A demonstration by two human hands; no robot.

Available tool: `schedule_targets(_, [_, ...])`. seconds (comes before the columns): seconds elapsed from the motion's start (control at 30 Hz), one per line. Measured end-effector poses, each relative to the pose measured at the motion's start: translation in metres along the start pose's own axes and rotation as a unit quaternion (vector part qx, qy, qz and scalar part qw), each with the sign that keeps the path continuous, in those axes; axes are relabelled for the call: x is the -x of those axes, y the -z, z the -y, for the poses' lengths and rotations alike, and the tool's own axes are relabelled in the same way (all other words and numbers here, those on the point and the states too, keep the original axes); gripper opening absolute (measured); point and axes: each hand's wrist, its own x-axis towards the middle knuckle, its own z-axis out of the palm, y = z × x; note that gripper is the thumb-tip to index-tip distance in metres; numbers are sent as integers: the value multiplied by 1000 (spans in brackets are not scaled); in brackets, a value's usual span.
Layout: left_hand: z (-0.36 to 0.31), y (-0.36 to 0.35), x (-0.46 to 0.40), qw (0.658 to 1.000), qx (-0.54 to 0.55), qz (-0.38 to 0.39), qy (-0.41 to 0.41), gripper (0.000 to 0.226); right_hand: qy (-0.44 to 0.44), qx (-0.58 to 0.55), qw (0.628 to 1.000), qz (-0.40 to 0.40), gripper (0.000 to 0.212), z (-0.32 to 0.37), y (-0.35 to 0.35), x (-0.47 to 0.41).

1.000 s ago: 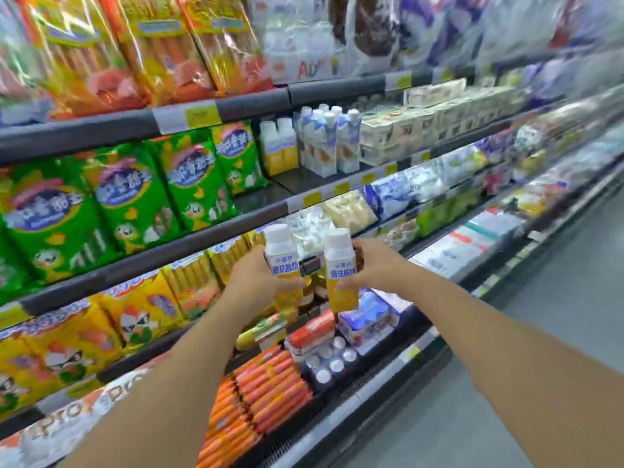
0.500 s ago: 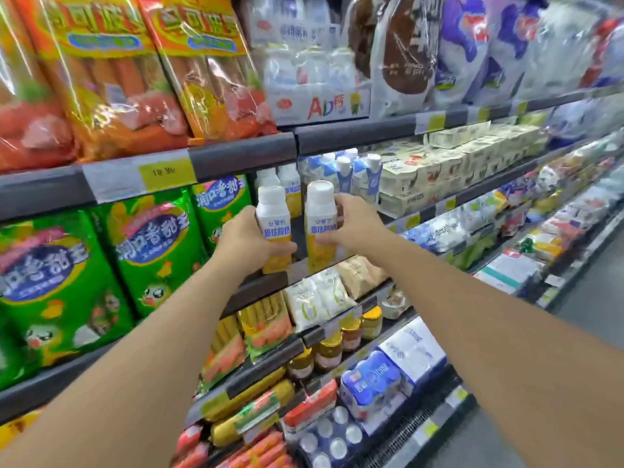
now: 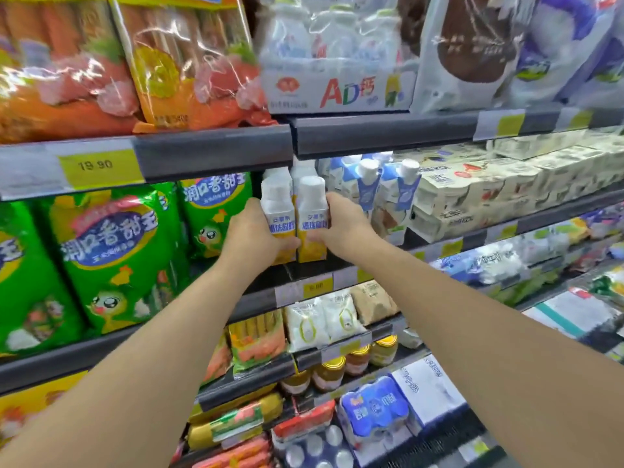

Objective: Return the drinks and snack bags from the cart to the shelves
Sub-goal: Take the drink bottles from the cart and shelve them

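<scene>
Left hand [image 3: 251,231] wraps the left bottle [image 3: 277,211], right hand [image 3: 341,228] wraps the right bottle [image 3: 312,214]; both upright, touching side by side on the shelf [image 3: 297,275], just beside the blue-white cartons [image 3: 368,187]. Likely rigid plastic, full so moderately heavy, smooth label, maybe slippery. Mid-body grip below the cap looks best.

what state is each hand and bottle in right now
left hand: grips left bottle
right hand: grips right bottle
left bottle: upright, capped, at the shelf
right bottle: upright, capped, touching left bottle
shelf: stocked, a gap at its front
</scene>
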Motion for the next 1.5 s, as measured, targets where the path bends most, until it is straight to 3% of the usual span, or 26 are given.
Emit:
schedule_targets(0.17, [-7,-9,2,999,-14,-37,35,69,26,-32,999,18,38,-16,-2,1])
schedule_targets(0.33, [-2,-11,11,997,-41,-33,51,61,25,21,998,52,48,-32,-7,9])
schedule_targets(0.57, [-8,-13,11,996,-68,-38,39,50,24,115,993,-12,25,-28,-13,6])
schedule_targets(0.8, [-7,-17,4,993,-108,-52,12,48,-12,107,994,-19,33,-26,-23,18])
schedule_targets(0.97, [-11,-21,-1,989,-131,-61,0,50,29,172,985,-21,67,-24,-24,30])
schedule_targets(1.23, [-18,-24,-15,989,-140,-34,26,50,60,207,976,27,76,-22,-32,22])
schedule_targets(1.4, [-21,-24,-22,990,-130,-13,48,51,66,250,966,17,69,-23,-35,17])
schedule_targets(1.5, [-19,-24,-25,992,-118,-7,51,51,78,293,952,34,49,-22,-39,19])
